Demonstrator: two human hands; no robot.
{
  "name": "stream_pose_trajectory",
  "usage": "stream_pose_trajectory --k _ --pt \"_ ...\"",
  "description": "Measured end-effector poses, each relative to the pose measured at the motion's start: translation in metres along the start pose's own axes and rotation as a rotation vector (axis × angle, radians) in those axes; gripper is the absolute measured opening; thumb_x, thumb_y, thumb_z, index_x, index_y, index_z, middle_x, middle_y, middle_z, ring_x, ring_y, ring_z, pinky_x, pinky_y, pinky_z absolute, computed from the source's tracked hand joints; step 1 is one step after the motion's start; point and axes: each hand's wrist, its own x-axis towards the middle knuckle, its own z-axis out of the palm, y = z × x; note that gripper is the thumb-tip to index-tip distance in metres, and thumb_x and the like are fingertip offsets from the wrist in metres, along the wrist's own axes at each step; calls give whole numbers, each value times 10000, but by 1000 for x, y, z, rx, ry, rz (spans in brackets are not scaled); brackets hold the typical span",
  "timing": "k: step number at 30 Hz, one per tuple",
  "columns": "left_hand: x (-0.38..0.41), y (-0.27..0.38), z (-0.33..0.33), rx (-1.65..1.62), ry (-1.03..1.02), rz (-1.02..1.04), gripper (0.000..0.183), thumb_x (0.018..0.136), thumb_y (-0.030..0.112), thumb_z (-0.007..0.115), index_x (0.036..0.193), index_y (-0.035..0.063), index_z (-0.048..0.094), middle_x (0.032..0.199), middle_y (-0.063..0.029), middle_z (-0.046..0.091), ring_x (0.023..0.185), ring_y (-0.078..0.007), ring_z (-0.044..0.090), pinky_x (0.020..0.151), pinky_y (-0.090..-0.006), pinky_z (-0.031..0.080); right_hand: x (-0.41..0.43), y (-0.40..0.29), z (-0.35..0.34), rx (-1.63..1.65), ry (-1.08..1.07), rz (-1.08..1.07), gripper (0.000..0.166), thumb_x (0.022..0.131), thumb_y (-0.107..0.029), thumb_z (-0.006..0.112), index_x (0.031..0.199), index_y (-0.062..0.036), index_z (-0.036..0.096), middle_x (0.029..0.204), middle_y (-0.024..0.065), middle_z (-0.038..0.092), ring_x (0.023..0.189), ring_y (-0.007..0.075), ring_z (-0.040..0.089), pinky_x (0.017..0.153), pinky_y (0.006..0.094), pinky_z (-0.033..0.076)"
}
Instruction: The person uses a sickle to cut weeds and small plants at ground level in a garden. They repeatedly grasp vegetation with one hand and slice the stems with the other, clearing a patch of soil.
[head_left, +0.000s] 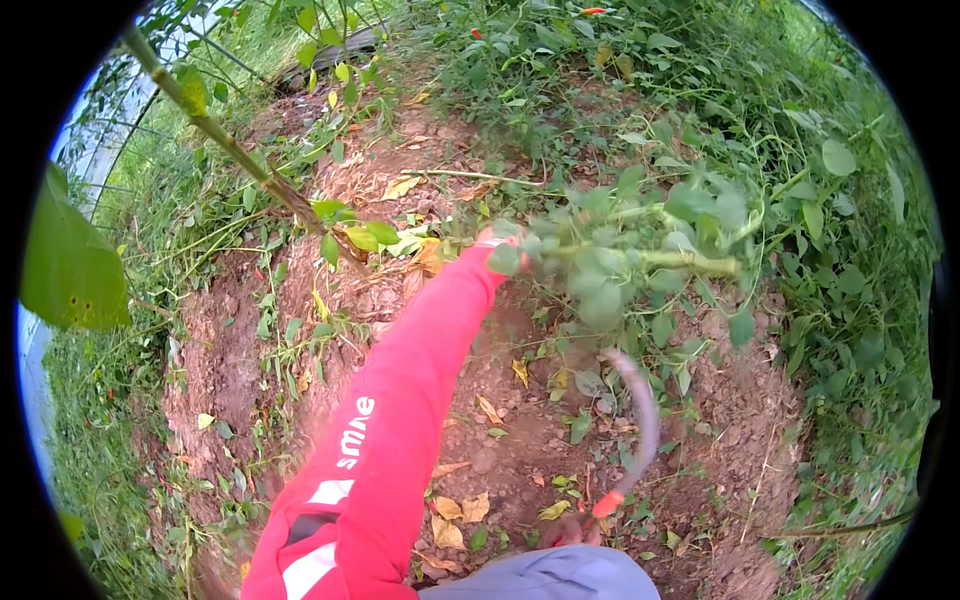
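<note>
My left hand (511, 241), at the end of an outstretched red sleeve, is closed around a leafy green plant (637, 259). Blurred leaves partly cover the fingers. The plant's thick pale stem points right and ends bluntly. Low in the view, beside my grey-clad knee (555, 574), my right hand (574, 529) grips a sickle (643, 420) by its orange handle. Its curved blade arcs upward, with the tip below the held plant and apart from it. Part of my right hand is hidden behind the knee.
A bare woody stem (247, 161) slants across the upper left to the soil (480, 390). Dry yellow leaves (450, 521) lie on the ground. Dense green plants (847, 300) crowd the right side, with red peppers (594, 11) at the top. A curved frame (127, 142) stands far left.
</note>
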Motion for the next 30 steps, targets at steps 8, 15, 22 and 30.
stream_pose_trajectory --k 8,15,22,30 --pt "-59 -24 16 107 -463 -79 394 546 251 709 933 187 669 802 -94 660 759 -250 642 628 -370 505 111 -203 83 -289 -87 -521 132 862 -102 457 828 -6 541 764 92 592 677 229 587 617 322 486" --pt "-99 -7 2 297 -386 34 235 740 237 569 952 195 662 830 -41 666 806 -213 643 771 -327 490 150 -140 97 -844 -247 244 498 781 -499 599 826 -3 581 679 104 574 618 185 537 596 339 442" --pt "-157 5 23 -188 440 -199 328 761 122 565 1089 127 565 971 -88 602 971 -278 564 933 -379 417 105 -75 97 -254 -222 480 334 819 -369 624 790 -47 541 690 -14 489 604 83 420 550 245 356" --pt "-126 -40 10 -1960 550 -1255 341 847 242 526 1116 34 552 1023 -121 607 912 -264 580 748 -370 485 95 -83 115 -268 -258 481 352 811 -385 634 816 -43 551 708 -20 484 632 73 399 564 237 336"
